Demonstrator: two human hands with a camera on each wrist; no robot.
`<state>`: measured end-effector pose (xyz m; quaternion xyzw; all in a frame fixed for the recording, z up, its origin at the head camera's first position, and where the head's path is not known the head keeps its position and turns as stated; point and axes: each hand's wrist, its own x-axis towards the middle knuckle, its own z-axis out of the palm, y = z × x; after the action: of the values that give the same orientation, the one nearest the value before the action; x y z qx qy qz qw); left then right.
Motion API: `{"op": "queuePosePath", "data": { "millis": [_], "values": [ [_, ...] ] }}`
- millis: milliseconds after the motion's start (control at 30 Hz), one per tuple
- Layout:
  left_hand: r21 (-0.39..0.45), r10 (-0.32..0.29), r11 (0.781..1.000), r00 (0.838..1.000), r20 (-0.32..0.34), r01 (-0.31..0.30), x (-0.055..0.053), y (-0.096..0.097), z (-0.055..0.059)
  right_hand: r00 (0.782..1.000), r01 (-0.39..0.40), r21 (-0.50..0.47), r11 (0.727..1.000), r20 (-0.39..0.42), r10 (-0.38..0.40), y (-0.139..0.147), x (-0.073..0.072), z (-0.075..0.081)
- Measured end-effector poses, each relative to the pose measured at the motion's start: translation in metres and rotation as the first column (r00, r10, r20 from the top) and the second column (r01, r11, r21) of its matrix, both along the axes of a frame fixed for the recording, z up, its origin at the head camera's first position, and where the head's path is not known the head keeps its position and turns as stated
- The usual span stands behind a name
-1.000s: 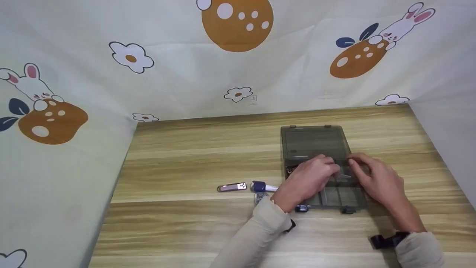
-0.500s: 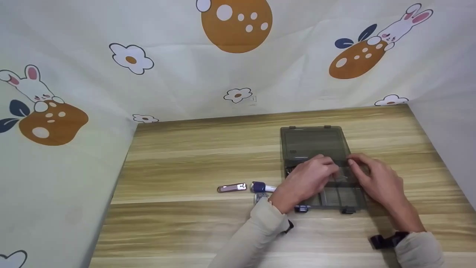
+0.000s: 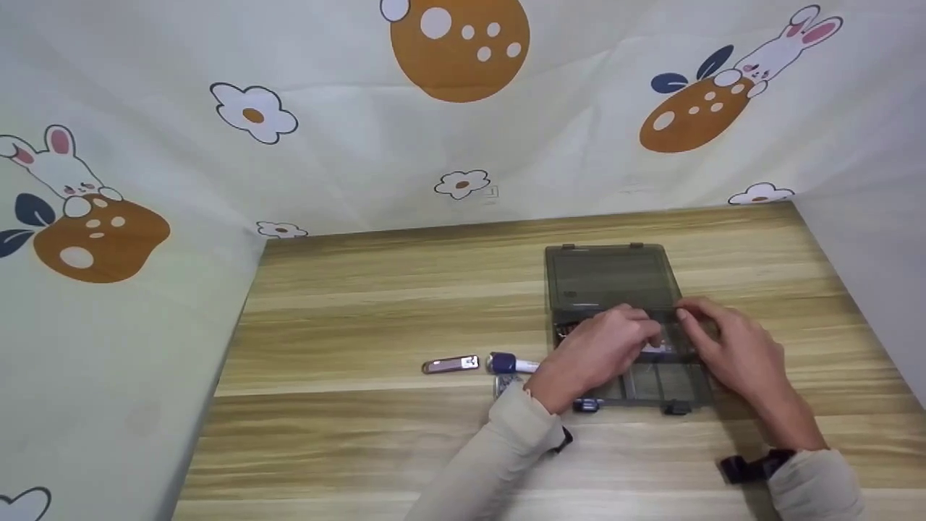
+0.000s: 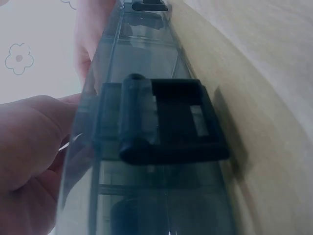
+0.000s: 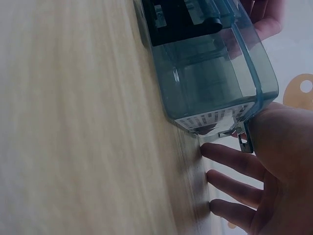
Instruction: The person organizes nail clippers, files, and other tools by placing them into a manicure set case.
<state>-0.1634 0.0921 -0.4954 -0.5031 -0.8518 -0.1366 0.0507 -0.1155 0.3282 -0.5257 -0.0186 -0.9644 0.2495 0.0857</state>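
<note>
A dark see-through compartment box point(image 3: 680, 383) lies on the table with its lid point(image 3: 608, 275) folded back flat. My left hand point(image 3: 600, 351) reaches over the box, fingers curled down into a back compartment. It pinches a small whitish, clear-looking piece point(image 3: 655, 349), whose thin pale edge point(image 4: 64, 146) shows between finger and thumb in the left wrist view; its kind is unclear. At the box's right side rests my right hand point(image 3: 741, 351), its thumb by the back right corner. Fairly straight, spread fingers point(image 5: 234, 188) reach along the outside in the right wrist view.
Left of the box lie a small brown-and-silver flat thing point(image 3: 450, 364) and a blue-capped white tube point(image 3: 503, 362). A grey patterned thing point(image 3: 505, 386) is partly under the left sleeve. Dark latches point(image 3: 677, 408) stick out at the box's front. A printed cloth wall point(image 3: 362, 166) stands behind.
The left fingers shift slightly, and the whitish piece sits lower and nearer them than a second ago. The right hand and the box stay nearly still.
</note>
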Motion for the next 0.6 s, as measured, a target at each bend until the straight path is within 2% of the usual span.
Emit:
{"op": "queuePosePath", "data": {
  "millis": [200,600],
  "values": [
    [0.032,-0.004,0.999,1.0,0.01,0.004,0.001,-0.01,0.002,1.0,-0.007,0.004,1.0,0.002,0.007,-0.001,0.0,0.001],
    [0.085,0.038,0.996,0.999,-0.006,-0.037,-0.003,-0.044,0.013,1.0,-0.017,-0.015,1.0,-0.026,0.017,0.0,0.0,-0.002]
  ]
}}
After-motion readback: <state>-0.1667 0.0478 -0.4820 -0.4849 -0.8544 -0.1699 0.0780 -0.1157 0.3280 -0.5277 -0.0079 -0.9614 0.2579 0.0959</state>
